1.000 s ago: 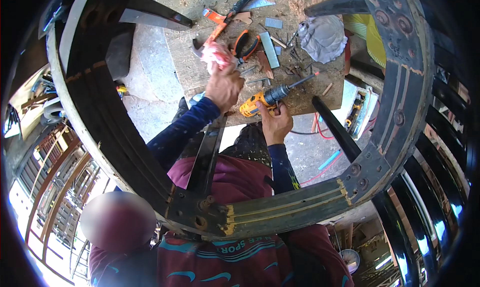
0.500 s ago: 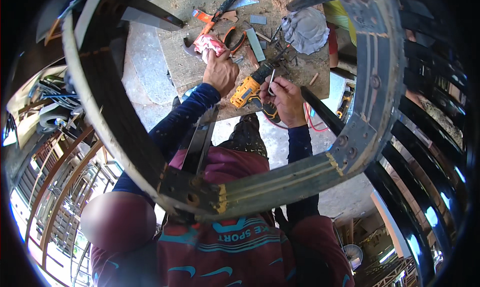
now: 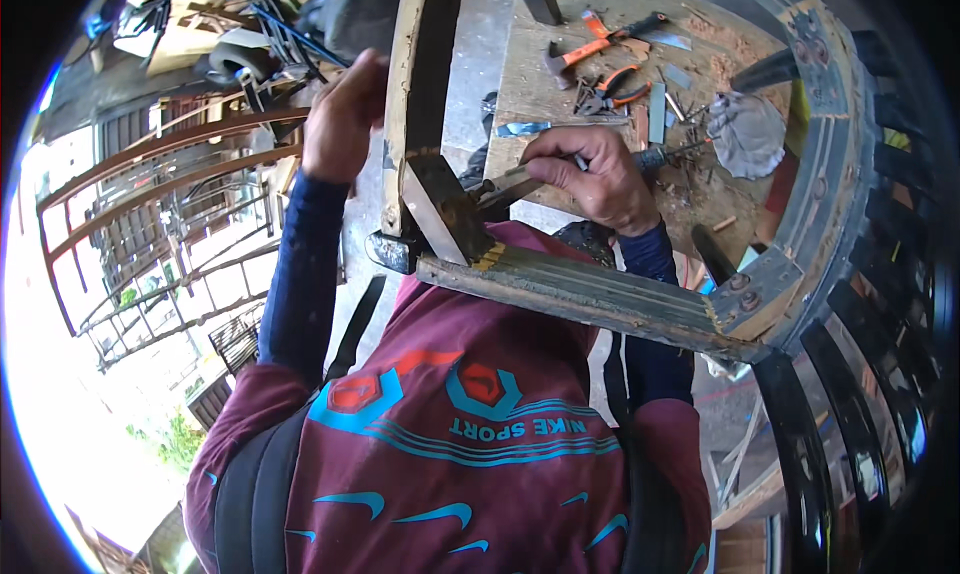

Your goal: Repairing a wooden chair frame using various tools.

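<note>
Pinching, right hand (image 3: 600, 179): thumb and fingers closed on a small metal piece (image 3: 580, 161), near the frame (image 3: 600, 289) corner; fingertip grip, probably for control.
Frame corner: right before me, likely so I reach it from above.
Left hand (image 3: 345, 119): raised left of frame, fingers curled; can't tell if holding anything.
Drill (image 3: 652, 160): beyond right hand, presumably parked within reach.
Bench (image 3: 530, 84): hammer (image 3: 598, 46), pliers (image 3: 595, 104) farther off, perhaps out of the way.
</note>
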`<control>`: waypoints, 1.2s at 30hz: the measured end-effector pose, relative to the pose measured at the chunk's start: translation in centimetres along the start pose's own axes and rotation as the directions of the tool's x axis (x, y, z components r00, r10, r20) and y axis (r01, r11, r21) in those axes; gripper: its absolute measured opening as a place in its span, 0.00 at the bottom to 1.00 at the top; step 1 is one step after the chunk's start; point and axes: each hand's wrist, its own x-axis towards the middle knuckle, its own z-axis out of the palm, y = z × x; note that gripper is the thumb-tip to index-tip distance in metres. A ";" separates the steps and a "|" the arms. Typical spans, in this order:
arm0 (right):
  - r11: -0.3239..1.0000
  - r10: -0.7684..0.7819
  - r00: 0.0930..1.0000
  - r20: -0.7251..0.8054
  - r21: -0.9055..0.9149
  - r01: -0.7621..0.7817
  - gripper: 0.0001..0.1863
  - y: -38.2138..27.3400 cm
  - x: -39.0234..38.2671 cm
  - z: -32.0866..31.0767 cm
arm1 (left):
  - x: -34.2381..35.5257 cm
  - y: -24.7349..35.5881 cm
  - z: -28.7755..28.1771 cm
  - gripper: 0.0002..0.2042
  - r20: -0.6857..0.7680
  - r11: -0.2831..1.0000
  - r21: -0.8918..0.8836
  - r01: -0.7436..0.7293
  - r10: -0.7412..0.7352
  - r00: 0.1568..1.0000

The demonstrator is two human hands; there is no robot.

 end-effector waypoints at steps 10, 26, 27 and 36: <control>0.933 -0.269 0.957 0.108 -0.220 0.287 0.04 -1.4 1.4 1.2 | -9.7 2.5 3.9 0.29 -0.069 0.982 0.139 0.127 -0.118 0.991; 0.806 -0.454 0.851 0.265 -0.285 0.519 0.03 -1.9 3.2 0.1 | -9.6 4.7 7.7 0.27 -0.352 0.987 -0.129 0.091 -0.132 0.927; 0.796 -0.463 0.846 0.264 -0.295 0.528 0.03 -1.9 3.3 0.0 | -9.2 4.5 7.3 0.27 -0.344 0.987 -0.131 0.096 -0.136 0.929; 0.850 -0.373 0.891 0.259 -0.290 0.440 0.04 -1.9 3.1 0.4 | 0.7 -7.5 0.0 0.16 0.683 0.978 -0.184 0.094 0.059 0.728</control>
